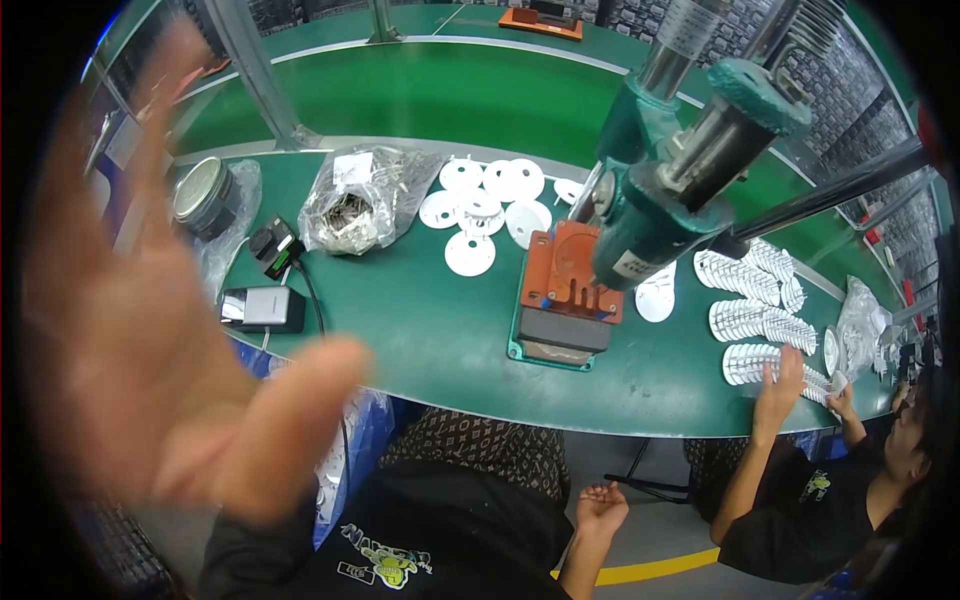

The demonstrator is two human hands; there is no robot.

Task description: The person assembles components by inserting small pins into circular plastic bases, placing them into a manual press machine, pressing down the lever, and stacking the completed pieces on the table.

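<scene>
My left hand (190,330) is raised close to the camera, large and blurred. Its fingers are spread, and nothing is in it. Low in front of the table, beside my lap, my right hand (602,510) is palm up with loosely curled fingers and no object visible in it. On the table between and beyond my hands stands a green hand press (670,220). Under its head is an orange fixture (577,265) on a dark block (562,330). White round discs (470,254) with holes lie loosely left of the press; another group (655,300) is partly hidden behind it.
A plastic bag of small metal parts (350,225), a round tin (203,195), a small black device (274,246) and a grey-black box (262,309) with cables stand at left. On the right, a co-worker's hand (780,390) touches rows of stacked white discs (762,322). The press lever (840,190) reaches right.
</scene>
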